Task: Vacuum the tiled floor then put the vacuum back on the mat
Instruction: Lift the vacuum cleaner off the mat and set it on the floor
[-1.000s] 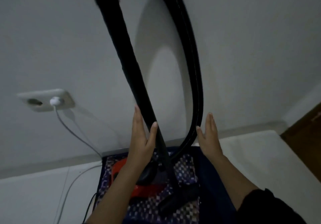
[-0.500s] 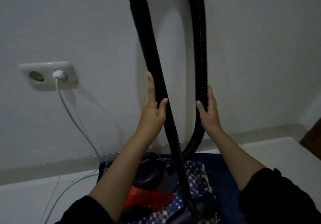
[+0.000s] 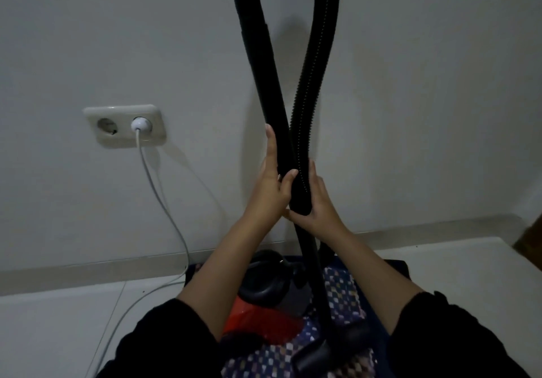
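Observation:
A red and black vacuum body [image 3: 265, 316] sits on a dark blue checkered mat [image 3: 343, 286] against the wall. Its smooth black tube [image 3: 258, 55] stands upright, and the ribbed black hose [image 3: 318, 63] loops down beside it and crosses it. My left hand [image 3: 271, 184] presses flat against the tube's left side with the thumb wrapped on it. My right hand [image 3: 315, 201] grips the ribbed hose and holds it against the tube. The floor nozzle [image 3: 319, 354] rests on the mat near the bottom edge.
A double wall socket [image 3: 124, 125] holds a white plug whose cable [image 3: 164, 195] hangs down to the pale tiled floor [image 3: 58, 325] at the left. A grey skirting runs along the wall. A brown door edge [image 3: 531, 239] shows at the far right.
My hands have come together: the right hand pushed the hose leftwards against the tube, so the two now cross. The view has tilted slightly upward.

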The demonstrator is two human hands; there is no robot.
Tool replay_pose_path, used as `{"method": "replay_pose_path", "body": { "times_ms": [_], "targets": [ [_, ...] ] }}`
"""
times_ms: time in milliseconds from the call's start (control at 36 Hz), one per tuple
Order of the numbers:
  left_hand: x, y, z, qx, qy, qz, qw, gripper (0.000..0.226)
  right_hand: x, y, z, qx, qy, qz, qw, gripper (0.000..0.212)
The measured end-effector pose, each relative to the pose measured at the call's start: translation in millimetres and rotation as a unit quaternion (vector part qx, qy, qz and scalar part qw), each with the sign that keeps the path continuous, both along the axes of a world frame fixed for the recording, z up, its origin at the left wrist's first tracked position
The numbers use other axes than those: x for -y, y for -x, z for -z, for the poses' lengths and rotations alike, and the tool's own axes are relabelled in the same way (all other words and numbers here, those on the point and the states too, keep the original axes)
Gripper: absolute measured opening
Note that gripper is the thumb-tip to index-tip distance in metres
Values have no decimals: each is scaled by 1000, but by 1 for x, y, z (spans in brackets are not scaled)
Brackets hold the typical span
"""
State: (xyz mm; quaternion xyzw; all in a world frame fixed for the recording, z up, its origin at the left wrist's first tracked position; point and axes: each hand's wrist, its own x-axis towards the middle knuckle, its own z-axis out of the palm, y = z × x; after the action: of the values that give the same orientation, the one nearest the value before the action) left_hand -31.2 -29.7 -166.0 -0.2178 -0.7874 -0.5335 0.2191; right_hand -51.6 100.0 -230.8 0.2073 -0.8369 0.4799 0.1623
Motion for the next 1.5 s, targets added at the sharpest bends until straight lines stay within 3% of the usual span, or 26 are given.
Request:
{"method": "replay_pose_path", "body": {
  "times_ms": [111, 250, 472, 556, 639, 750, 861, 1028, 1222, 1500],
  "targets": [
    [0, -2, 2, -5, -3, -11, 1000, 88, 13, 9, 0, -47, -3, 51, 998, 112],
    [15, 2, 12, 6, -18, -26, 999, 87, 21, 11, 1, -42, -52, 101, 993, 111],
    [32, -9, 69, 66, -34, -89, 993, 62, 3, 12, 11, -112, -139, 91, 980, 103],
    [41, -18, 116, 149, 22, -82, 985, 60, 1, 10, 17, -133, -200, 75, 968, 102],
    [54, -23, 164, 220, 142, -65, 963, 59, 2, 11, 24, -138, -246, 65, 957, 104],
    [72, -14, 209, 264, 324, -109, 902, 55, 3, 14, 33, -133, -280, 62, 949, 108],
    [78, -3, 224, 281, 430, -88, 853, 57, 2, 19, 43, -138, -290, 60, 945, 109],
    [84, 13, 225, 230, 465, -29, 854, 54, 5, 29, 64, -135, -304, 45, 942, 98],
    [75, 1, 207, 253, 460, 58, 849, 64, 15, 19, 65, -113, -316, 6, 942, 92],
    [62, -72, 111, 266, 478, 127, 827, 57, -8, -50, -24, 16, -320, 1, 947, 103]
  ]
}}
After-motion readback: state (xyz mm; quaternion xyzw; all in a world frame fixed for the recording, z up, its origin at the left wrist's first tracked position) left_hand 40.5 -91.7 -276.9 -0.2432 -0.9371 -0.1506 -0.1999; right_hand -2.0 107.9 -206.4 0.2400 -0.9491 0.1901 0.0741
